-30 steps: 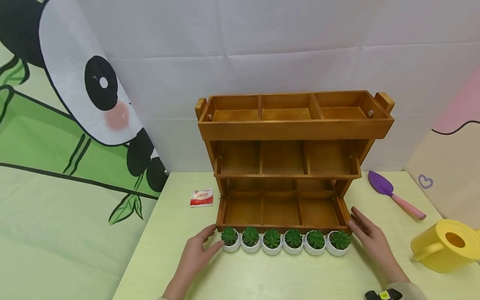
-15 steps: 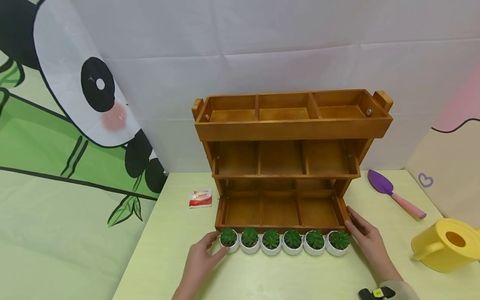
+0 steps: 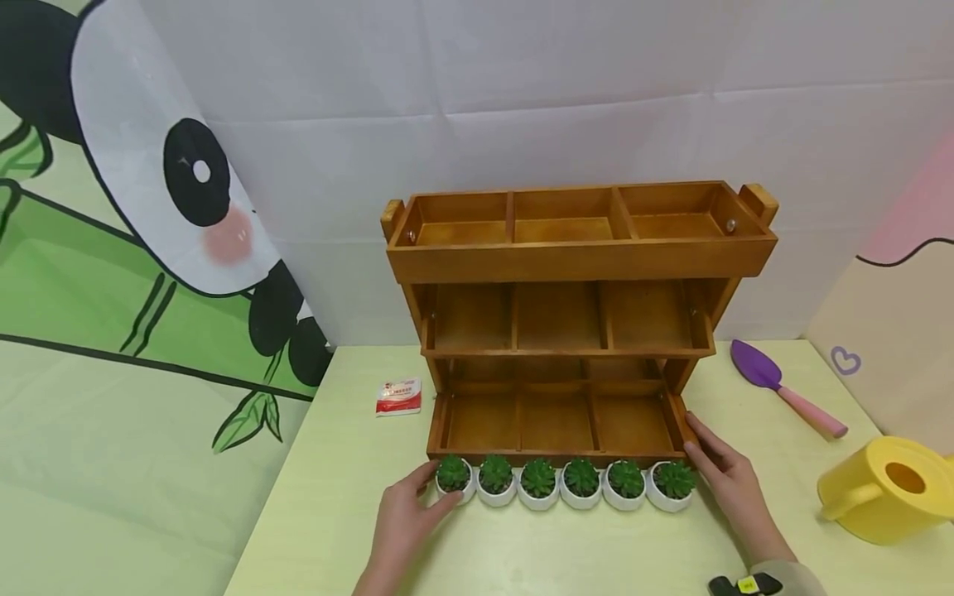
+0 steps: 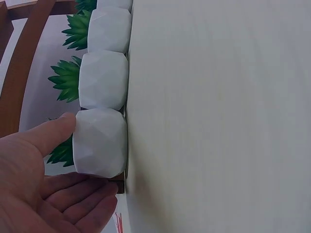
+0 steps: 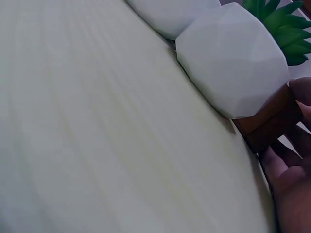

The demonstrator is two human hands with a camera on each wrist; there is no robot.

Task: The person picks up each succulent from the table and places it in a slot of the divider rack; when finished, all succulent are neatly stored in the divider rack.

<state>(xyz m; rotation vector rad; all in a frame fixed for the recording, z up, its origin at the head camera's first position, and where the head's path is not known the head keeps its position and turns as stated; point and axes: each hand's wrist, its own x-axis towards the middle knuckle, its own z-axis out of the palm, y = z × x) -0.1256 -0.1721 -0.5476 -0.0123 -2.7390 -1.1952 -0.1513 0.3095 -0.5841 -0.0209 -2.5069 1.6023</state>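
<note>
Several small white pots with green succulents stand in a row along the front of a brown three-tier wooden shelf [image 3: 581, 260]. My left hand [image 3: 406, 517] is at the leftmost potted succulent [image 3: 453, 478]. Its thumb lies at the pot's front, and the other fingers extend along its left side, as the left wrist view shows. My right hand [image 3: 734, 488] rests its fingers against the right end of the shelf's bottom tier, beside the rightmost potted succulent [image 3: 672, 486]. In the right wrist view that hand is partly cut off, and the fingers touch the wood, not the pot.
A purple trowel [image 3: 756, 364] with a pink handle lies right of the shelf. Nearer stands a yellow watering can [image 3: 868, 501]. A red-and-white packet [image 3: 398, 397] lies to the left on the pale table [image 3: 566, 555]. Behind hangs a printed cloth backdrop [image 3: 559, 91].
My left hand has moved slightly right, bringing its thumb across the front of the leftmost pot. The right hand stays against the shelf's end. Shelf and pots keep their places.
</note>
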